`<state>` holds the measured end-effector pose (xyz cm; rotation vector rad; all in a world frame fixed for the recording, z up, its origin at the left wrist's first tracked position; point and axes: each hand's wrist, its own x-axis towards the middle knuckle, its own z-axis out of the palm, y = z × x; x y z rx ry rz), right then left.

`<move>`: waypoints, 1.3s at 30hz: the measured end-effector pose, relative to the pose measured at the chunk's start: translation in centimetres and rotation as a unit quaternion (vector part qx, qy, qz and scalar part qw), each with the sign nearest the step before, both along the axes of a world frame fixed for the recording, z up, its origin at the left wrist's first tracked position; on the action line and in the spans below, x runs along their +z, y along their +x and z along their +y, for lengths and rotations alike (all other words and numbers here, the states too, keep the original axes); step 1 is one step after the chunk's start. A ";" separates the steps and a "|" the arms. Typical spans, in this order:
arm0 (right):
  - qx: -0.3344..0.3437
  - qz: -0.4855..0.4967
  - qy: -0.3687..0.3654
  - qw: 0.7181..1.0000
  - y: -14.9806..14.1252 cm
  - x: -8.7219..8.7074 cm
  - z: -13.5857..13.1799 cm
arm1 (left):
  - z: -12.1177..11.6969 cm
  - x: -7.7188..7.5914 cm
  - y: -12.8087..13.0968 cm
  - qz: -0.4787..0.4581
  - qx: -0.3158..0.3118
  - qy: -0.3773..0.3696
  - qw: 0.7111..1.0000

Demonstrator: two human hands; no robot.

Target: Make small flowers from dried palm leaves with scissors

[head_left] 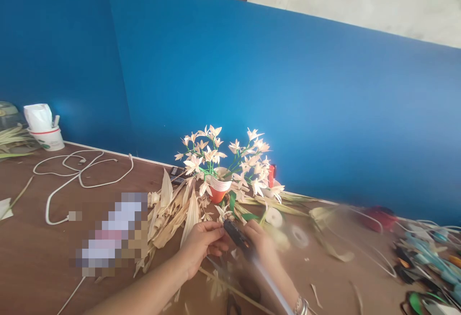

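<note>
My right hand [257, 238] is wrapped round a black hot glue gun [236, 234], with a pale glue stick [270, 276] trailing from its back end. The gun's tip points at a small pale husk flower [224, 213]. Just below that flower, the thumb and fingers of my left hand [205, 240] are pinched together; the flower seems held there, its stem hidden by the fingers. Beyond both hands stands an orange and white paper cup [219, 191] full of husk flowers [194, 163] on green stems.
Dried corn husks [171, 224] lie left of the cup. A tape roll [273, 217] sits to the right. White cables [81, 175], a white cup [48, 138] and a pixelated patch are on the left. A tangle of tools [428, 267] fills the right edge. A blue panel [252, 89] rises behind.
</note>
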<state>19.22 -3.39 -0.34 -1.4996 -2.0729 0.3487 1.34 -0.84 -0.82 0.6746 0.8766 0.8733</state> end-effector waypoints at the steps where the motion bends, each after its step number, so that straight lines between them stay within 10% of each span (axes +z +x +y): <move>1: 0.000 -0.002 -0.001 1.000 0.0 0.0 0.0 | 0.0 0.0 0.0 0.000 -0.001 0.001 1.000; 39: -0.017 -0.014 0.021 1.000 -0.2 -0.1 0.0 | -0.1 0.0 -0.1 -0.001 -0.002 -0.004 1.000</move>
